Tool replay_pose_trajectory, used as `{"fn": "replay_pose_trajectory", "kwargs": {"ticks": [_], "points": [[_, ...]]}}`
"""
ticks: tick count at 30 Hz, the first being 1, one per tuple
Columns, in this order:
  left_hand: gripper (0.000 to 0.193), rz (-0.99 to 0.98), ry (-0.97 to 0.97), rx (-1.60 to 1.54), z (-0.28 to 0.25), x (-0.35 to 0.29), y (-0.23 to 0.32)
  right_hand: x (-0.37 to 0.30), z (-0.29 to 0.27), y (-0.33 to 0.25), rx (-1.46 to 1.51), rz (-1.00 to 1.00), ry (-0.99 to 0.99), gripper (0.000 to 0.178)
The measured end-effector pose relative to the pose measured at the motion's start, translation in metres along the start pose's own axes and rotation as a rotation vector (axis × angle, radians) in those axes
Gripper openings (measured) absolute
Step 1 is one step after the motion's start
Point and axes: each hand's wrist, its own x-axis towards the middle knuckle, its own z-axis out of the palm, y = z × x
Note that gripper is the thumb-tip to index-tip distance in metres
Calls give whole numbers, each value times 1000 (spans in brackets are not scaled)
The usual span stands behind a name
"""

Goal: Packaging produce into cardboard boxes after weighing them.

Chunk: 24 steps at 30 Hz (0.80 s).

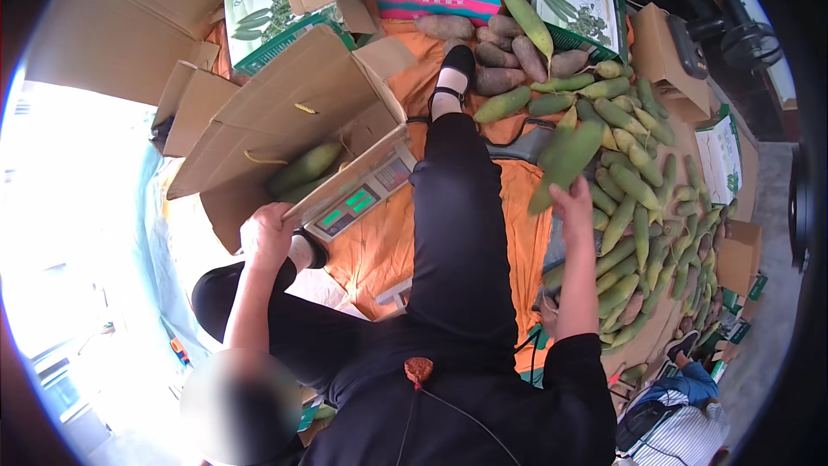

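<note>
My left hand point(267, 237) grips the near rim of an open cardboard box point(246, 125). Inside the box lie green radishes point(309, 162), partly hidden by its walls. A digital scale point(358, 198) with lit green readouts shows along the box's near side. Out to the right, my right hand point(573, 207) is closed on a large green radish point(571, 155), held up with its leaf end away from me. Another green shape overlaps it, and I cannot tell whether that one is held too. Below and beyond this hand spreads a heap of green radishes point(634, 185).
Purple-brown radishes point(500, 56) lie at the far side, near printed cartons point(582, 13). An orange sheet point(371, 250) covers the floor around my outstretched leg point(457, 224). At the lower right is another person in a striped top point(677, 431). More cardboard point(112, 17) stands far left.
</note>
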Motion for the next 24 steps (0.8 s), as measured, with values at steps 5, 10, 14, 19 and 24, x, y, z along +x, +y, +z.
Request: {"fn": "replay_pose_trajectory", "kwargs": {"ticks": [5,10,14,19,24], "points": [[13,-13,-14,64,-13,-4,-10,-25,125,-146,258,-233,-375,64],[14,35,-10,48,-9,2,-8,-65,236,-189,533,-39,-805,46],[17,19,-14,15,5,3,-20,-89,326,-145,633,346,-846,31],[20,69,-10,-62,4,1,-27,-95,407,-96,579,624,-548,27],[21,-8,16,14,-5,-3,-19,-50,464,-51,508,543,-209,27]]}}
